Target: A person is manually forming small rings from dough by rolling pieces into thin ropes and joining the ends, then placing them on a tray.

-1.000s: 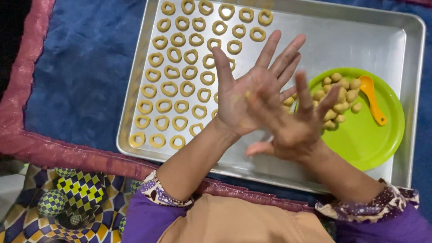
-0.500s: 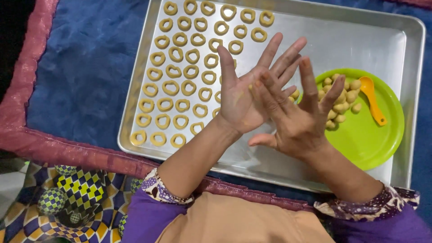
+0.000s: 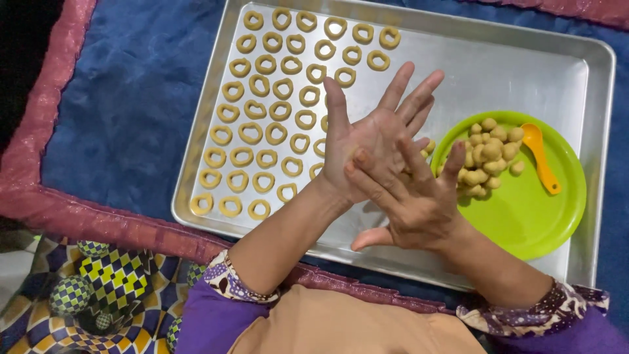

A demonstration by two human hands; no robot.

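Above a shiny metal tray (image 3: pixel 537 72), the left hand (image 3: pixel 370 141) and right hand (image 3: pixel 413 200) press palm to palm, fingers spread; any dough between them is hidden. Pale dough rings (image 3: pixel 262 124) fill the tray's left; lumpy dough balls (image 3: pixel 488 154) heap on a glossy green plate (image 3: pixel 524 216).

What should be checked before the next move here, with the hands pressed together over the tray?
1. Palms meet: left hand lies under right hand, fingers spread. Ok.
2. Dough between the palms: hidden by the hands. Cannot tell.
3. Free room on the metal tray for another piece: bare metal right of the dough rings. Ok.
4. Supply: dough balls piled on the green plate. Ok.
5. Orange spoon rests on the plate, apart from the hands. Ok.
6. Rings keep to rows without touching: most are apart; those under the hands are hidden. Cannot tell.
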